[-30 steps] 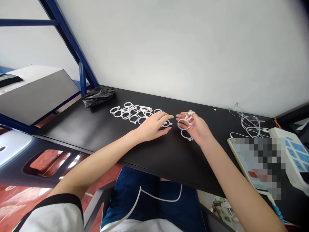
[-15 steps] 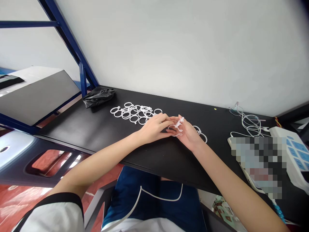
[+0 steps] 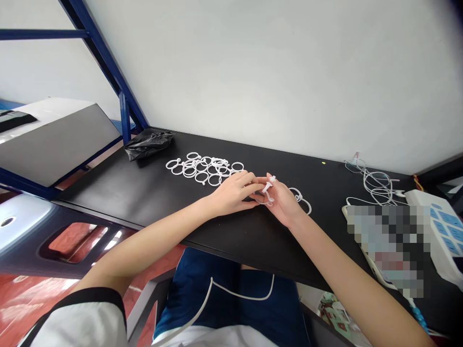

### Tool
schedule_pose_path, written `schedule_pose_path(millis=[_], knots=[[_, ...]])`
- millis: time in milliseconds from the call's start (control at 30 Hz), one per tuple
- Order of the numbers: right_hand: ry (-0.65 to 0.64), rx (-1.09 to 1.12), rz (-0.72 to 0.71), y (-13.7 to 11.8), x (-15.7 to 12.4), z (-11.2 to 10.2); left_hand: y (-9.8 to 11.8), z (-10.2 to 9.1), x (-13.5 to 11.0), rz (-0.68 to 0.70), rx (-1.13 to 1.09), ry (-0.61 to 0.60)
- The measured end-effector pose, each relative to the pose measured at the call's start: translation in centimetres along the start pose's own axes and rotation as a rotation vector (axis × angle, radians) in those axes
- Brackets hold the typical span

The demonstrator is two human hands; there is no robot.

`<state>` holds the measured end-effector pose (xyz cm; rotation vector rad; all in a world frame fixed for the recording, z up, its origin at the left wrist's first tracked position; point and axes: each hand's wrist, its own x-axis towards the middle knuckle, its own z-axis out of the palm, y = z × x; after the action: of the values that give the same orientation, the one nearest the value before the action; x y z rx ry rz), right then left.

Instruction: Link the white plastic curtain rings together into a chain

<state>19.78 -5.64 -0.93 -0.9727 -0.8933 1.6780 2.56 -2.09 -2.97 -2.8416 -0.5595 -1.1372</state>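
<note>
A white plastic curtain ring [image 3: 267, 188] with a small clip end is between my two hands over the black table. The fingers of my left hand [image 3: 235, 192] are closed on its ring side, which they partly hide. My right hand [image 3: 282, 201] grips the clip end against its fingers, palm turned toward me. Left of my hands lies a loose pile of similar white rings [image 3: 201, 178], several overlapping. Just beyond my right wrist, a few more white rings [image 3: 306, 206] rest on the table, partly covered by the hand.
A crumpled black plastic bag [image 3: 149, 146] lies at the table's back left. On the right are a coiled white cable [image 3: 376, 185], a blurred-out phone [image 3: 385, 248] and a white power strip [image 3: 432, 231]. Blue metal frame bars [image 3: 125, 118] rise at the left, and a pale wall stands behind.
My left fingers have shifted slightly over the ring, and its clip part has tilted a little between the hands. The piles and other things stay where they were.
</note>
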Motion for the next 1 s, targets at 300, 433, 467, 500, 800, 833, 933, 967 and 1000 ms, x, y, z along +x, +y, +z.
schedule_pose_path(millis=[300,433,467,500,800,833,933,967,1000], knots=[[0.008,-0.016,-0.012,0.2,0.1,0.0,-0.1,-0.2,0.1,-0.05,-0.016,0.013],[0.037,-0.031,-0.028,0.1,0.0,0.0,-0.1,-0.6,0.2,-0.085,-0.076,-0.045],[0.044,-0.033,-0.034,0.1,0.0,0.0,-0.1,-0.7,0.2,-0.093,-0.093,-0.056],[0.047,-0.036,-0.038,0.1,0.0,0.1,-0.1,-0.7,0.2,-0.101,-0.109,-0.062],[0.203,-0.038,-0.062,-0.3,0.5,-0.6,0.4,-1.3,0.5,-0.158,-0.196,-0.048],[0.254,-0.037,-0.087,-0.6,0.6,-0.8,0.4,-1.4,0.5,-0.171,-0.188,-0.05],[0.362,-0.034,-0.154,-1.3,0.6,-1.3,0.4,-1.5,0.6,-0.195,-0.153,-0.053],[0.375,-0.033,-0.178,-1.5,0.5,-1.4,0.3,-1.5,0.6,-0.199,-0.142,-0.051],[0.378,-0.031,-0.204,-1.6,0.5,-1.4,0.3,-1.5,0.6,-0.204,-0.127,-0.046]])
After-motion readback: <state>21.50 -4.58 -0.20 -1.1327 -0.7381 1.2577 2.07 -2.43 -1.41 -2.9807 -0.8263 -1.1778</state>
